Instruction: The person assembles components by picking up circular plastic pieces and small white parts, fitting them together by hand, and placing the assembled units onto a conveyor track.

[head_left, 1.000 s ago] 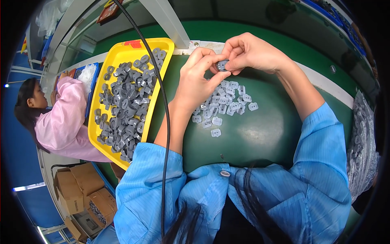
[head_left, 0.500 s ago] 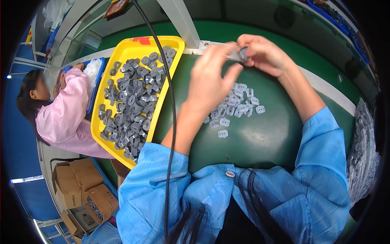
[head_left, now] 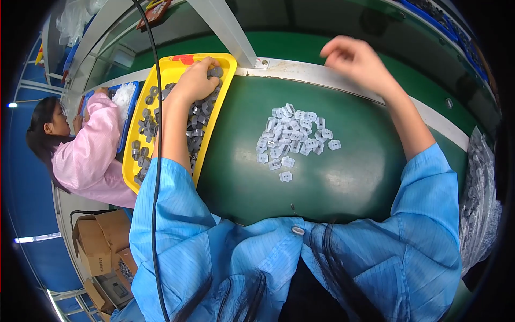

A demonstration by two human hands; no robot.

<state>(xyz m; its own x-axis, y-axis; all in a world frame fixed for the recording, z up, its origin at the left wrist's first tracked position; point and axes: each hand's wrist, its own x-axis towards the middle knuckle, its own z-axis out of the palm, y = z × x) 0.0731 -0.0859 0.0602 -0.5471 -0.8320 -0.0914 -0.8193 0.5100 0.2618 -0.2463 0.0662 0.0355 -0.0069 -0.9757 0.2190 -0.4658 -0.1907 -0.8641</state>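
Observation:
My left hand reaches into the yellow tray, its thumb and fingers closing around a grey plastic ring-shaped part at the far right corner. Many more of these grey parts lie heaped below, some hidden under my wrist and forearm. My right hand is raised over the far white rail, fingers loosely bent and slightly apart; I see nothing in them. Between my arms, a loose pile of small translucent plastic pieces rests on the green work surface.
A black cable hangs across the left side. Beyond the white rail runs a green belt. A person in pink works at a blue tray at left. Cardboard boxes stand lower left; a clear bag lies at right.
My hands, together around a grey part before, have separated. The left has moved left into the yellow tray; the right has moved slightly right, with the part no longer visible in it.

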